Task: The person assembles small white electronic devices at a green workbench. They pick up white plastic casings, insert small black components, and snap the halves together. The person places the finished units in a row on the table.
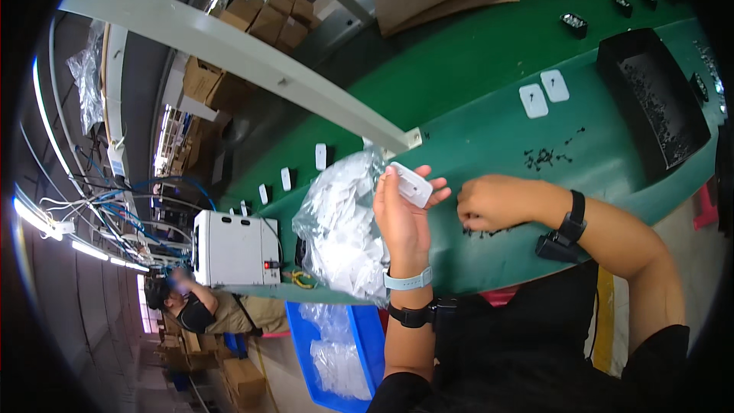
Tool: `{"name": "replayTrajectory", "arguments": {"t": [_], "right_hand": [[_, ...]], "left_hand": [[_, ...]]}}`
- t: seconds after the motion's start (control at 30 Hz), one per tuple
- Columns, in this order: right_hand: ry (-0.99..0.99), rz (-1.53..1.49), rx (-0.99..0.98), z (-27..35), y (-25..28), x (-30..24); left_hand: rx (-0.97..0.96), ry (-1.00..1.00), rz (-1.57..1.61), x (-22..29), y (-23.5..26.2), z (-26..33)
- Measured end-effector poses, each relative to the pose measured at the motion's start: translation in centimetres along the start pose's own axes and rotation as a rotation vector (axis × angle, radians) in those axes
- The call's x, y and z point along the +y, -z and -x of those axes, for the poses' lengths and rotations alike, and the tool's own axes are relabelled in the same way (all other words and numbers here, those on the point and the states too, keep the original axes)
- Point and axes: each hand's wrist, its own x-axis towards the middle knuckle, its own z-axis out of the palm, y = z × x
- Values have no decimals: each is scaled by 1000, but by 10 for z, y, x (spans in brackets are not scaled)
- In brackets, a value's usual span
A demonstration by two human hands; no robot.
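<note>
My left hand [403,218] is raised above the green table, its fingers closed round a white rounded plastic cover [414,186] with a small dark spot on its face. To its right, my right hand [495,203] hangs low over the tabletop with fingers curled down. Small black screw-like parts [501,230] lie scattered right beneath those fingers; whether the fingertips pinch one is hidden. A second scatter of the black parts [544,159] lies farther off. Two more white covers [534,100] rest flat side by side beyond it, each with a dark piece on it.
A black tray [656,99] of black parts stands at the right. Left of my left hand is a clear bag [344,222] full of white pieces. A slanting metal post [245,57] meets the table edge. A white machine [235,248], blue bin [367,352] and seated person [222,310] are left.
</note>
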Motion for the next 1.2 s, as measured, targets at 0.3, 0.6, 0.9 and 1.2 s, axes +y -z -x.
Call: {"name": "replayTrajectory", "arguments": {"t": [0.3,0.6,0.9,1.2], "right_hand": [[-46,-58,333,21,50,27],[-46,15,676,17,57,17],[-24,52,712,14,59,19],[28,180,701,13,63,12]], "left_hand": [[-263,78,15,-39,-11,-45],[-299,32,-40,-61,-18,-34],[-398,-42,-127,-58,-30,-23],[-338,-97,-27,-62,-26,-26]]}}
